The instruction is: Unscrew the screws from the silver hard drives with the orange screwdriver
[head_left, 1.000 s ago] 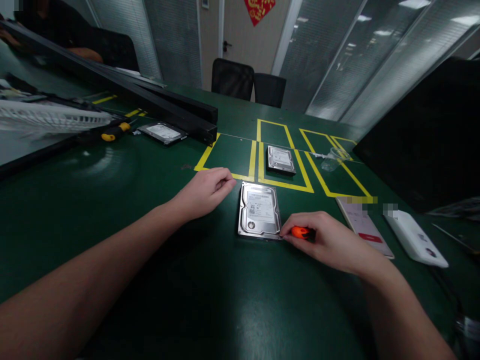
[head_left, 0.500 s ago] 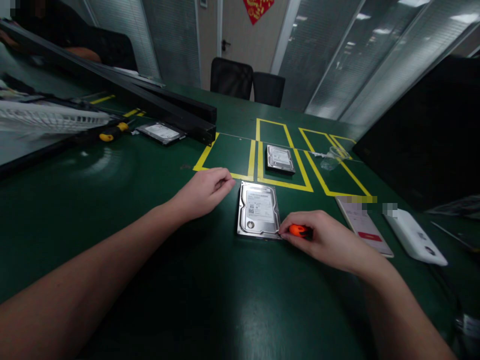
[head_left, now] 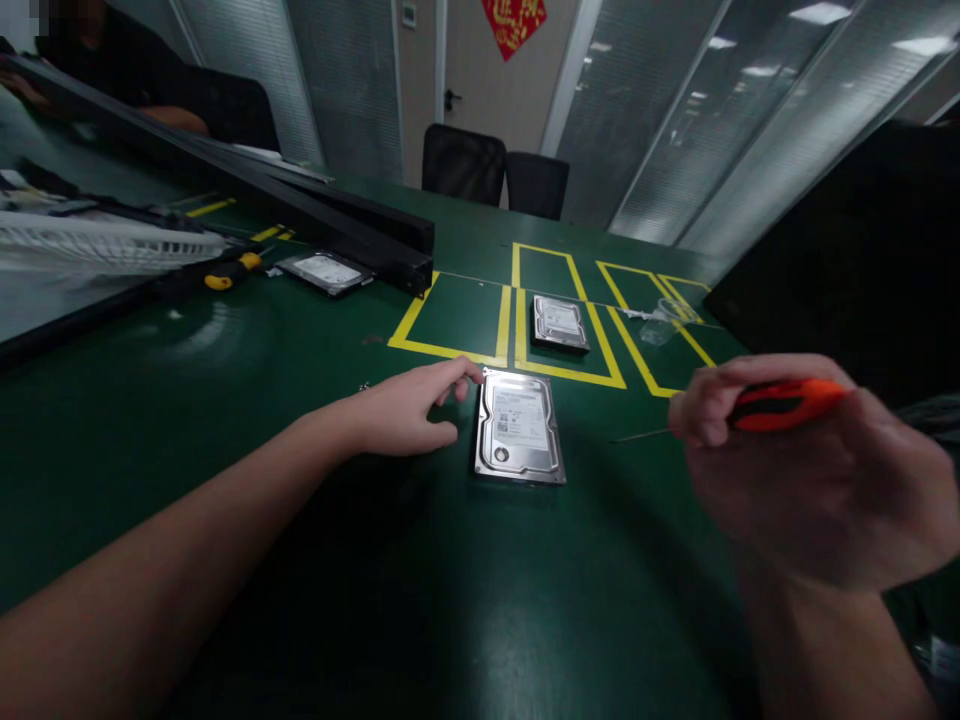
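Fingertips (head_left: pixel 472 374) on your left hand (head_left: pixel 409 412) are loosely spread, thumb apart, right at the far left corner of the hard drive (head_left: pixel 517 425); can't tell if they're actually touching it. Drive's flat on the surface (head_left: pixel 420 610), label up, just right of that hand, long side running pretty much straight away from you. Then there's a gap before the screwdriver (head_left: pixel 787 405): its tip points left at the drive but is clear of it. You've got the orange handle gripped in your right hand (head_left: pixel 825 480), so your left's definitely the nearer one.
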Demonstrator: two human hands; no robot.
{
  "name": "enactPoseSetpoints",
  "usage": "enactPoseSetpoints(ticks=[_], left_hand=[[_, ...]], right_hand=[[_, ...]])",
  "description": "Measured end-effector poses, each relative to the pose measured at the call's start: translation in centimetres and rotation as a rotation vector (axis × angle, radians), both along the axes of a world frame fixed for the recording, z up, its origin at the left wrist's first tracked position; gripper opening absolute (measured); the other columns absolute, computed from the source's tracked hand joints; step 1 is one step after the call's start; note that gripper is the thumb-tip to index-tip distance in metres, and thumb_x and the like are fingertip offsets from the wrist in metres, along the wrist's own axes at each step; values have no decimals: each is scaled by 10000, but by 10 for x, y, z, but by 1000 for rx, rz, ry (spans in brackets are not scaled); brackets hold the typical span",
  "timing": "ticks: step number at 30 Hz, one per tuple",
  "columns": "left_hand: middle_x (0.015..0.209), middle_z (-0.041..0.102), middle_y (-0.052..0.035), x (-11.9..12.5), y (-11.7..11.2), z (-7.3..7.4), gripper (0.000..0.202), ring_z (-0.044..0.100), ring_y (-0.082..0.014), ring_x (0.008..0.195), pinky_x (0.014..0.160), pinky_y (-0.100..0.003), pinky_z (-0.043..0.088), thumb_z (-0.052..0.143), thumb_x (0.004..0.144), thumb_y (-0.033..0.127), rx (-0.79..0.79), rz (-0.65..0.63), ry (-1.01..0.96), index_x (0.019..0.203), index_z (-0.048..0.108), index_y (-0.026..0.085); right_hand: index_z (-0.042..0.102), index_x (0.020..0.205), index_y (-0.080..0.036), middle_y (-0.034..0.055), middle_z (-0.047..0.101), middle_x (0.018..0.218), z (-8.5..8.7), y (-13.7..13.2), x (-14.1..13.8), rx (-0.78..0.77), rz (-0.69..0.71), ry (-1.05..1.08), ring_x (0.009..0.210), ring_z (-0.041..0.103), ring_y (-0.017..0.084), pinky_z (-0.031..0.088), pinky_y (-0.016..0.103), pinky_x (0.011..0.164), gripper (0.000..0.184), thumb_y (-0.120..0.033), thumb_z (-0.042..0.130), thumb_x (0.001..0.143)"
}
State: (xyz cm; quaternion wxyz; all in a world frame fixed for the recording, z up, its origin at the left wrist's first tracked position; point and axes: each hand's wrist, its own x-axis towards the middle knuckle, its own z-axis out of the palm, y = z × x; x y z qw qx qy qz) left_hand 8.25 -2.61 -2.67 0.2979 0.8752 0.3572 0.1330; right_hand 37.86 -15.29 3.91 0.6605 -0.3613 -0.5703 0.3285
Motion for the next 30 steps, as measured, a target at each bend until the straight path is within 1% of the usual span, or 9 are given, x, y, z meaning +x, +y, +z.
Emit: enactPoseSetpoints(ticks=[2, 4, 7, 9, 12, 16, 19, 25, 30], left_hand=[[1184, 641, -55, -2, -1, 1, 766, 635, -232, 977, 806, -328, 501, 705, 766, 301, -37, -27, 46, 1495, 473, 255], [1225, 632, -52, -2, -3, 2, 908, 648, -238, 1018, 842, -324, 513, 757, 765, 382, -60, -42, 81, 1588, 386, 278], [1297, 622, -51, 1, -7, 3, 1118, 648, -267, 1129, 936, -342, 517, 842, 723, 518, -74, -42, 123, 1662, 270, 315], [1358, 611, -65, 3, -8, 2, 1197, 606, -308, 1261, 1038, -381, 490, 876, 689, 573, -71, -39, 155, 1674, 246, 320], [1482, 564, -96, 5, -8, 0, 1204, 501, -360, 1423, 1154, -444, 424, 886, 679, 608, -49, -40, 177, 1668, 269, 309], [1594, 487, -107, 4, -6, -4, 1196, 433, -378, 1495, 1197, -471, 391, 882, 668, 661, -39, -49, 165, 1654, 300, 313], [1588, 492, -113, 3, -5, -6, 1187, 440, -379, 1490, 1196, -469, 388, 877, 668, 679, -38, -47, 162, 1647, 318, 305], [1535, 534, -96, 4, -5, -7, 1155, 481, -366, 1449, 1162, -460, 410, 875, 681, 663, -16, -61, 122, 1641, 326, 329], [1485, 562, -101, 6, -6, -5, 1162, 497, -360, 1429, 1151, -430, 419, 880, 684, 652, -35, -59, 133, 1644, 326, 301]], right_hand=[[780, 950, -259, 75, 510, 740, 0, 0, -8, -24, -3, 85, 647, 423, 221, 391, 406, 609, 407, -417, 419, 1054], [766, 968, -266, 68, 500, 743, -3, 1, -14, -44, 37, 129, 634, 411, 214, 402, 396, 588, 403, -445, 416, 1059], [760, 1031, -253, 63, 542, 764, -9, 2, -16, -59, 122, 137, 632, 447, 195, 428, 373, 583, 373, -448, 443, 1061], [754, 1062, -240, 61, 573, 778, -13, 2, -16, -64, 165, 116, 637, 475, 185, 443, 360, 590, 371, -444, 443, 1068], [738, 1070, -240, 52, 587, 782, -18, 2, -17, -88, 180, 79, 638, 492, 184, 450, 355, 593, 363, -467, 455, 1067], [734, 1073, -234, 49, 591, 781, -21, 5, -20, -106, 204, 66, 641, 489, 183, 433, 350, 593, 351, -457, 463, 1060], [738, 1076, -224, 48, 589, 772, -23, 7, -20, -101, 228, 76, 647, 488, 181, 417, 347, 602, 345, -425, 459, 1064], [740, 1064, -236, 41, 577, 757, -23, 7, -20, -116, 211, 71, 635, 475, 186, 408, 344, 592, 346, -448, 466, 1054], [747, 1069, -228, 46, 586, 767, -24, 7, -20, -134, 239, 99, 645, 479, 181, 414, 341, 608, 348, -414, 452, 1061]])
